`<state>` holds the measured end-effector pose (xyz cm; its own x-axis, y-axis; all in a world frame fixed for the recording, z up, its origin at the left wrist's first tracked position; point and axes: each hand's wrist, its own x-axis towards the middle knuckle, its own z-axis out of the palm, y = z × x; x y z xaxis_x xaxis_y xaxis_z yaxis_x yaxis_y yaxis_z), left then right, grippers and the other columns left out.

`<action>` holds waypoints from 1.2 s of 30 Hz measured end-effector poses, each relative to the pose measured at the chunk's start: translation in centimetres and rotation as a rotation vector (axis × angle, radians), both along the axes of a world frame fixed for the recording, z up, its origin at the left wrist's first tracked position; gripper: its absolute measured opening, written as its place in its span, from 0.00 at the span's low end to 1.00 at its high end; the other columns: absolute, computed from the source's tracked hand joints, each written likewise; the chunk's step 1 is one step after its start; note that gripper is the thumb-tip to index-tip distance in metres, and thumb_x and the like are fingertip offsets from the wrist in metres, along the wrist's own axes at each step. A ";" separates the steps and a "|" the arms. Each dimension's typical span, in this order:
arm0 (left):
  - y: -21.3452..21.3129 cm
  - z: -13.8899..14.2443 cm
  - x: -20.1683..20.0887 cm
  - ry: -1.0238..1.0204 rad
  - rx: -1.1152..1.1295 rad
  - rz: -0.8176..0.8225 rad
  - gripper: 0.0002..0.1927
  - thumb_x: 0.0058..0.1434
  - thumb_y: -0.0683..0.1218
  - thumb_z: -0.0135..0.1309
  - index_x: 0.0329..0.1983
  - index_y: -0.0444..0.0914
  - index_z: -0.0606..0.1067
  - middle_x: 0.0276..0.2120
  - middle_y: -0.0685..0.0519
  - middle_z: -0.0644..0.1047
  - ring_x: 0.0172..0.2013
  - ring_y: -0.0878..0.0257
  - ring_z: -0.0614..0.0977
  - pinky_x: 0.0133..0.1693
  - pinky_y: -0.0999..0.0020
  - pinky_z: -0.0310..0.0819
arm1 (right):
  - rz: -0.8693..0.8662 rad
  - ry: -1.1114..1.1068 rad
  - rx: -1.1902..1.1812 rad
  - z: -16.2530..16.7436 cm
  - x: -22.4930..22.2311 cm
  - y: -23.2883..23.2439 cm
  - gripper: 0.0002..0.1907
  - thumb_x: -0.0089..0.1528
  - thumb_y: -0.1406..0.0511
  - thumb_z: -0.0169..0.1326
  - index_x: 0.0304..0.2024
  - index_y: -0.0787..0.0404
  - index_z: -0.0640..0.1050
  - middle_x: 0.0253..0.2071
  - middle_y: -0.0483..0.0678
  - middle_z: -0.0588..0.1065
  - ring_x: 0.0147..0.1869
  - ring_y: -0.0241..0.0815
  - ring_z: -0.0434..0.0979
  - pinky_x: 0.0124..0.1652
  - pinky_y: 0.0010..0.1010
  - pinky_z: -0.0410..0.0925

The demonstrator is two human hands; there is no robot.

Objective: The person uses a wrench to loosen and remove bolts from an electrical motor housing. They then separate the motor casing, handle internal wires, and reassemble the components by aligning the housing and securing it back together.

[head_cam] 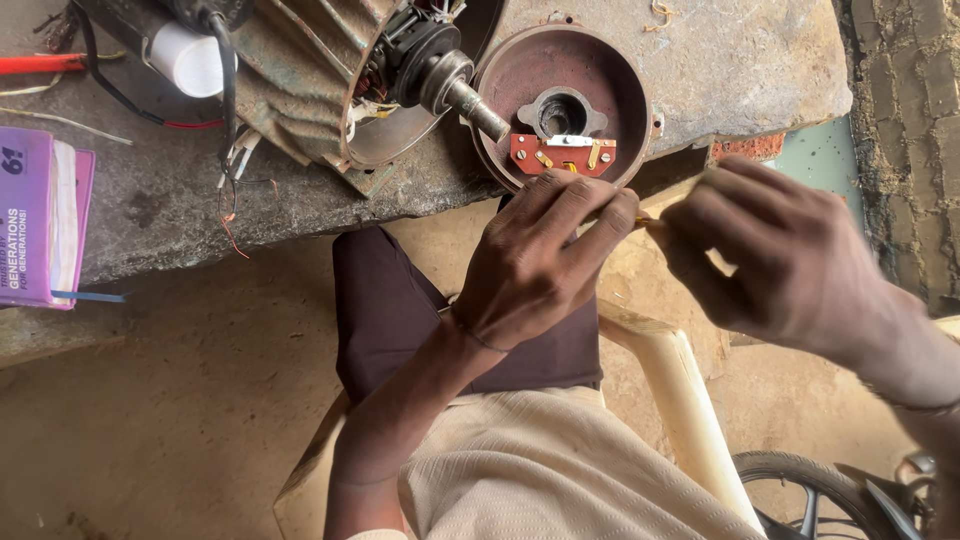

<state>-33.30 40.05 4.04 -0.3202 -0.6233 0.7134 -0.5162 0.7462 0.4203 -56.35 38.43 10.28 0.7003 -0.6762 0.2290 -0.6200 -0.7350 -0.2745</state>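
Observation:
My left hand (545, 260) and my right hand (765, 255) meet just below the edge of a stone slab (720, 70). Between their fingertips they pinch a thin yellowish strip (672, 195), most of it hidden by the fingers. Right above my left hand a round rust-brown motor end cover (520, 80) lies on the slab, with a red terminal plate (565, 153) and brass contacts inside. To its left lies the motor body (310, 90), its shaft (478, 108) pointing at the cover.
A purple book (40, 215) lies at the slab's left edge, near a white capacitor (185, 58) with black and red wires. I sit on a cream plastic chair (680, 390). A wheel (800, 490) shows at the lower right, a brick wall (905, 120) at the right.

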 end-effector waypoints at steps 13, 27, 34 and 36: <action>-0.6 0.4 0.9 -0.052 -0.080 -0.005 0.10 0.65 0.36 0.62 0.49 0.33 0.77 0.43 0.51 0.75 0.46 0.59 0.79 0.51 0.66 0.81 | 0.232 0.091 -0.432 0.5 0.6 -1.3 0.25 0.67 0.52 0.47 0.51 0.68 0.74 0.43 0.58 0.77 0.41 0.49 0.81 0.40 0.39 0.78; -0.7 -0.2 1.3 -0.033 -0.096 -0.062 0.08 0.66 0.36 0.61 0.48 0.34 0.77 0.44 0.52 0.75 0.46 0.59 0.79 0.51 0.66 0.81 | -0.065 -0.242 0.707 -1.1 0.1 -0.7 0.19 0.71 0.53 0.40 0.36 0.57 0.76 0.25 0.41 0.75 0.28 0.31 0.74 0.29 0.21 0.73; -0.8 -1.0 1.8 0.101 0.012 -0.104 0.11 0.66 0.34 0.58 0.51 0.34 0.78 0.45 0.51 0.77 0.46 0.57 0.79 0.52 0.62 0.81 | 0.322 0.077 -0.466 0.3 2.0 -2.5 0.19 0.70 0.53 0.43 0.42 0.61 0.76 0.30 0.45 0.76 0.31 0.34 0.76 0.32 0.25 0.73; -0.7 -1.2 2.0 0.061 -0.012 -0.083 0.10 0.66 0.35 0.59 0.51 0.33 0.78 0.45 0.51 0.77 0.46 0.57 0.79 0.52 0.62 0.81 | 0.340 0.082 -0.471 -0.6 2.0 -2.8 0.19 0.70 0.53 0.43 0.43 0.61 0.76 0.31 0.45 0.76 0.31 0.34 0.75 0.32 0.25 0.73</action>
<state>-31.32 39.37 2.81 -0.3258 -0.5879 0.7405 -0.4259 0.7905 0.4402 -54.39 35.63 9.71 0.8881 -0.2491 0.3864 -0.3337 -0.9274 0.1690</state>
